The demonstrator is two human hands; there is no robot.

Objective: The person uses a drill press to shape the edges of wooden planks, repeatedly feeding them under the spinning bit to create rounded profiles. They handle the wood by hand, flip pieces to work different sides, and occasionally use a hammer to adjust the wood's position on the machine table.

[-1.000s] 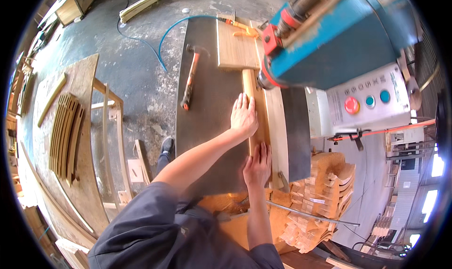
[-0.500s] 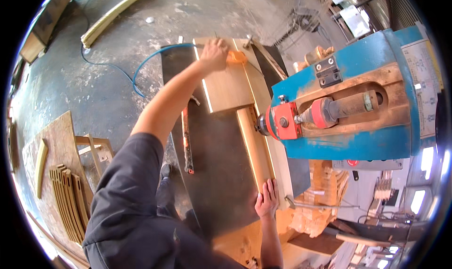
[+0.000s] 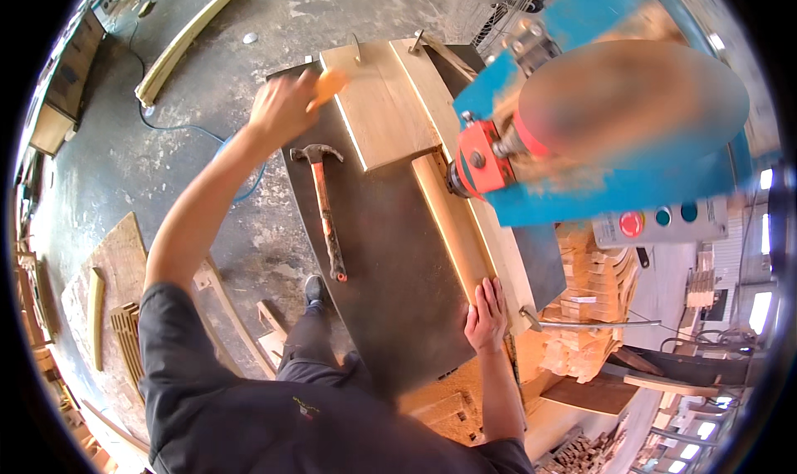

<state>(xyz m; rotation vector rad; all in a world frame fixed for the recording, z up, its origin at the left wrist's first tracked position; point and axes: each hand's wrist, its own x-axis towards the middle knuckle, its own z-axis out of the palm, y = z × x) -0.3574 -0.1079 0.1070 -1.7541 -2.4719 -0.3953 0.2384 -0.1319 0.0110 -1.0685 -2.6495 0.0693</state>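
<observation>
My left hand (image 3: 284, 107), raised over the far left corner of the dark table, is closed around an orange air blow gun (image 3: 330, 88), blurred by motion. A blue hose (image 3: 251, 188) shows below that arm. My right hand (image 3: 486, 318) grips the near end of a long wooden strip (image 3: 448, 217), fingers over its top and thumb at its left side. The strip lies along a pale wooden fence (image 3: 502, 266), its far end beside a flat wooden board (image 3: 378, 100). Just right of the strip is the red and black drill head (image 3: 476, 160) of a blue machine (image 3: 556, 192).
A claw hammer (image 3: 325, 212) lies on the dark table (image 3: 382, 308). A control box (image 3: 660, 222) with a red button is at the right. Stacked wooden pieces (image 3: 585, 291) stand beyond the table, and sawdust (image 3: 440, 391) covers the near surface. A curved beam (image 3: 187, 46) lies on the floor.
My left hand has moved left, off the flat board, with the blow gun in it. My right hand stays on the strip's near end. The hammer's head has come into sight.
</observation>
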